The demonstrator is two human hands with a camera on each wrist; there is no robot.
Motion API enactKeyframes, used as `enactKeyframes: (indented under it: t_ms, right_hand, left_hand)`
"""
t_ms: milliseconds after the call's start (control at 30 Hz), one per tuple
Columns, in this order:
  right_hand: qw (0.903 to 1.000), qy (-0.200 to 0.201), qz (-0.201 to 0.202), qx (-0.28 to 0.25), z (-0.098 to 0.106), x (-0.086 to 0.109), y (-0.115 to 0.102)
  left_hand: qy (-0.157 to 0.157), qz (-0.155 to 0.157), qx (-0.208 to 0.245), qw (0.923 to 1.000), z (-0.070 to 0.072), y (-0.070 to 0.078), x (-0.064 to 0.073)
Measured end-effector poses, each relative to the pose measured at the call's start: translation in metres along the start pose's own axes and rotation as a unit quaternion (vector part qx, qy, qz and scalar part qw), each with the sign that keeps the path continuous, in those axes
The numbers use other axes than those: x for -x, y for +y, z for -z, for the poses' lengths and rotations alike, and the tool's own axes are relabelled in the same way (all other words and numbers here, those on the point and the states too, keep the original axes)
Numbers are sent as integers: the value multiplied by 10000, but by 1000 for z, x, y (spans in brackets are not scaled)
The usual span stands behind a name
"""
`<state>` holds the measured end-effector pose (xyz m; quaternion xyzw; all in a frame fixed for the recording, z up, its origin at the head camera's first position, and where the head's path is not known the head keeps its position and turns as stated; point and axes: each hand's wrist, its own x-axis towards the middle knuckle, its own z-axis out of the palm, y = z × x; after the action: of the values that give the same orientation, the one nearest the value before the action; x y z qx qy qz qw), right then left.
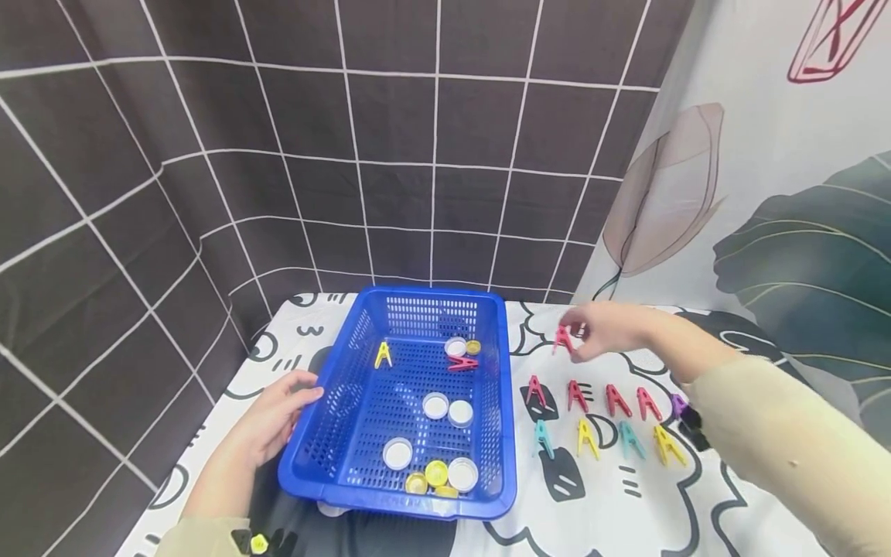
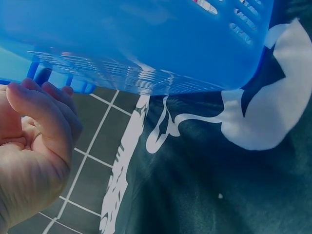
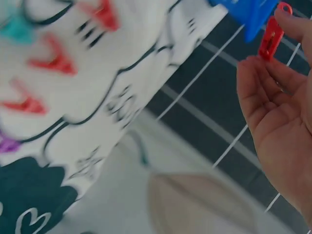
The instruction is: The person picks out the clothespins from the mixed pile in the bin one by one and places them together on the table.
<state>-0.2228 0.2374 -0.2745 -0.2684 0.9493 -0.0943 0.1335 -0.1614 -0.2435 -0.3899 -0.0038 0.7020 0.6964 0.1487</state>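
In the head view my right hand pinches a red clothespin above the cloth, right of the blue basket. The right wrist view shows this clothespin between thumb and fingertips. My left hand is at the basket's left rim, its curled fingers around the edge; the left wrist view shows its fingertips against the rim. Inside the basket lie a yellow clothespin, a red clothespin, white caps and yellow caps.
Right of the basket, red clothespins form a row ending in a purple one. A nearer row alternates teal and yellow clothespins. A patterned cloth covers the table; a dark grid curtain hangs behind.
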Motion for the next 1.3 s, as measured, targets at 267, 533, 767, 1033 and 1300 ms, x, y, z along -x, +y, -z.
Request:
enactKeyframes:
  t_ms: [267, 533, 767, 1033, 1300]
  right_hand:
    - [9963, -303, -683, -433, -13, 48, 47]
    - [9904, -277, -1171, -684, -27, 75, 66]
    - [9865, -214, -1399, -828, -44, 100, 83]
    - [9753, -385, -1958, -949, -68, 126, 104]
    - [9678, -458, -2176, -1180, -93, 143, 113]
  left_hand:
    - [-1, 68, -9, 10000, 0, 0, 1]
    - [-35, 145, 57, 9999, 1, -1, 0]
    - [-60, 85, 178, 9998, 1, -1, 0]
    - [-193, 31, 366, 9991, -1, 0, 0]
    - [-152, 55, 381, 9991, -1, -1, 1]
